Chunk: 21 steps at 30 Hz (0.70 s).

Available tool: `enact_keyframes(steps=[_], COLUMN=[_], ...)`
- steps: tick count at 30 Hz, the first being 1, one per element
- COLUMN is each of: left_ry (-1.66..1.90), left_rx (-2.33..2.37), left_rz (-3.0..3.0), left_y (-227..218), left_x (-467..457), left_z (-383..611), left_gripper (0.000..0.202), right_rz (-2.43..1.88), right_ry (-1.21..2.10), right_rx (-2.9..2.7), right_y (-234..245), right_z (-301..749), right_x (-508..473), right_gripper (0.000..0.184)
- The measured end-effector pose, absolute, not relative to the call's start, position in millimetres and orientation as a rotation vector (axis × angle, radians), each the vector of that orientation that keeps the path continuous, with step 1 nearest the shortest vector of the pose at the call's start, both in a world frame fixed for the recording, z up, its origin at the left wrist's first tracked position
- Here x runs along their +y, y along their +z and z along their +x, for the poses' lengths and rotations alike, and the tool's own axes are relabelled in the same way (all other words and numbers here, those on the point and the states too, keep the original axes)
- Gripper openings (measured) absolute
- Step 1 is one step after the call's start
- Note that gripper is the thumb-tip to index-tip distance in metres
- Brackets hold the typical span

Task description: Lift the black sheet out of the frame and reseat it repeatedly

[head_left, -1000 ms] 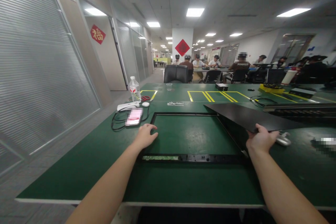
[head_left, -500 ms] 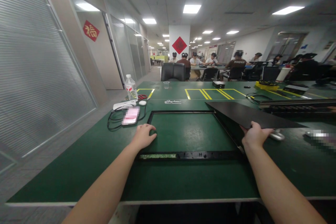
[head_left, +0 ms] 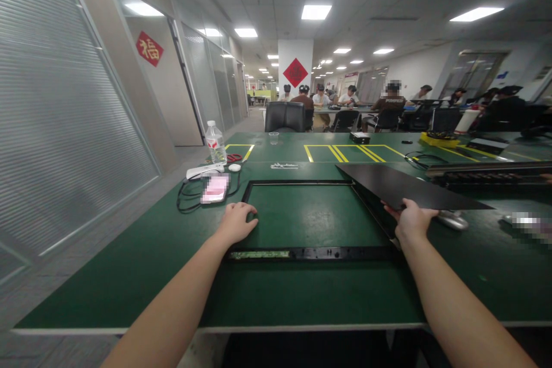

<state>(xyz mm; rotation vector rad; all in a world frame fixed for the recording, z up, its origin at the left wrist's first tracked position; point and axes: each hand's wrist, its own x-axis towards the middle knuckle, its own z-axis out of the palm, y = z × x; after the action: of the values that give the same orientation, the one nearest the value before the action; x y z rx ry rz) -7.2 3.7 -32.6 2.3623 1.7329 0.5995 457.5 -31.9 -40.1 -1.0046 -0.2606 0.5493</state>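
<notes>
A thin black rectangular frame [head_left: 336, 254] lies flat on the green table, with a strip of green circuit board [head_left: 259, 255] along its near bar. My left hand [head_left: 237, 223] is curled over the frame's left bar, hiding part of it. On the right, my right hand [head_left: 414, 219] grips a flat black panel [head_left: 397, 184] by its near edge, thumb in front and fingers partly hidden beneath. The panel is tilted, its far left corner low near the frame's far right corner. Under the panel, the frame's right bar is partly in shadow.
Beyond my left hand are a phone [head_left: 214, 188], a cable, a white power strip [head_left: 204, 171], red-handled scissors [head_left: 234, 157] and a water bottle [head_left: 215, 142]. A computer mouse [head_left: 452, 220] sits behind the panel. A long black part [head_left: 487, 172] lies at right. People sit farther back.
My right hand has shifted slightly left, bringing the near right corner of the black panel leftward with it. My left hand stays on the frame's left bar.
</notes>
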Motion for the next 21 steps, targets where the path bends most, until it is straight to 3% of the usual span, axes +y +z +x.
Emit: enact_keyframes(steps=[9,21], left_ry=[0.589,0.596], left_rx=[1.735,1.725], left_rz=[2.358,2.356], left_y=[-31.9,-31.4], left_x=[3.0,2.3], left_z=[-6.9,-7.0], left_gripper=[0.027,0.026], right_rz=[-1.008,-0.916], right_ry=[0.522,0.612], right_rx=[-0.275,-0.331], right_y=[-29.3,-25.0], right_z=[437.8,438.6], right_x=[-36.5,-39.3], right_gripper=[0.053,0.062])
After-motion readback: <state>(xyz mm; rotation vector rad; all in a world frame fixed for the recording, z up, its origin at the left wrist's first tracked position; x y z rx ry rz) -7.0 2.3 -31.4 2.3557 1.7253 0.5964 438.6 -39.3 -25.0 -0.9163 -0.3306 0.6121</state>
